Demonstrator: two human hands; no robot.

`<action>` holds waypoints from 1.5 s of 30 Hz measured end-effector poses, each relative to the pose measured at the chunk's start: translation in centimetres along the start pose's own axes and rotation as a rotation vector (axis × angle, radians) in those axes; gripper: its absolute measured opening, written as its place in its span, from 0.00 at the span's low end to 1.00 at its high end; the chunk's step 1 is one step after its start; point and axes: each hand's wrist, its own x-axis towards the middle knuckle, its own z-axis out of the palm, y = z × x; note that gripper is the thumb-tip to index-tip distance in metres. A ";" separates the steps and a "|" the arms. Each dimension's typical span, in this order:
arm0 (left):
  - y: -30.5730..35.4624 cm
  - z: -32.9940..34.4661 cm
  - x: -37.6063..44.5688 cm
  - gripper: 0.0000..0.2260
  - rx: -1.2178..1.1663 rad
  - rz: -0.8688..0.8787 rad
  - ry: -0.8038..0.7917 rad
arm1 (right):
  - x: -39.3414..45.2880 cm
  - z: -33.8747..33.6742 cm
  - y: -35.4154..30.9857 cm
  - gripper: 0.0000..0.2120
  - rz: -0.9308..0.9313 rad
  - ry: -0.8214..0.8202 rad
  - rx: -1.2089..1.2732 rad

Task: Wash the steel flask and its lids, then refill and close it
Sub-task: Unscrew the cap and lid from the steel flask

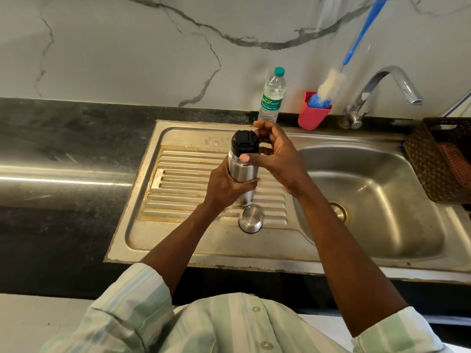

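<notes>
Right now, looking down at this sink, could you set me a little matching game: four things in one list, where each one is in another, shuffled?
Things:
1. Steel flask with black inner lid
2. Round steel outer cap
3. Clear plastic water bottle with green cap
4. Blue and white bottle brush

Places:
A. Standing in the red plastic holder
B. Held upright in the left hand, the right hand at its lid
C. Standing against the marble wall behind the sink
D. Lying alone on the ribbed steel drainboard

Pairs: 1-B, 2-D, 3-C, 4-A
</notes>
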 end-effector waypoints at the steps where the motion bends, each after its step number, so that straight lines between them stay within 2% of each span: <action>1: 0.0 0.0 0.0 0.27 0.003 0.000 -0.001 | 0.0 0.2 -0.1 0.34 -0.015 0.037 0.000; 3: -0.1 -0.1 0.0 0.28 0.010 -0.006 -0.006 | 0.0 0.3 -0.1 0.29 -0.017 0.063 0.025; 6: -0.2 0.0 0.0 0.33 0.010 -0.008 -0.010 | -0.1 -0.5 -0.2 0.23 0.009 0.006 0.058; 9: -0.2 0.0 0.1 0.35 0.013 -0.005 -0.003 | -0.1 -1.1 -0.5 0.22 0.030 -0.080 0.083; 13: -0.1 -0.1 0.1 0.31 0.017 -0.003 -0.002 | 0.0 -1.4 -0.5 0.24 0.039 -0.172 0.142; 19: -0.1 0.0 0.1 0.30 0.028 0.005 0.006 | -0.3 -1.5 -0.6 0.16 0.036 -0.114 0.182; 22: 0.0 0.0 0.0 0.32 0.026 0.000 0.010 | -0.3 -1.1 -0.8 0.20 0.050 -0.087 0.162; 25: 0.0 0.0 0.0 0.30 0.038 -0.008 0.000 | -0.3 0.5 -0.7 0.28 0.016 -0.001 -0.004; 28: 0.2 -0.1 0.0 0.28 0.031 -0.016 -0.011 | -0.2 1.5 -0.5 0.26 -0.043 0.089 -0.076; 34: 0.3 0.0 -0.2 0.34 0.016 -0.010 0.000 | -0.3 -0.7 -0.7 0.20 0.036 -0.066 0.184; 37: 0.3 0.0 -0.2 0.35 0.020 0.000 0.004 | -0.1 -0.9 -0.6 0.17 0.028 -0.077 0.136; 41: 0.3 -0.1 -0.1 0.29 0.030 -0.013 0.003 | -0.2 0.0 -0.8 0.26 0.012 -0.015 0.011; 45: 0.2 -0.1 -0.1 0.29 0.023 -0.001 -0.004 | -0.1 0.2 -0.5 0.27 -0.013 0.003 -0.020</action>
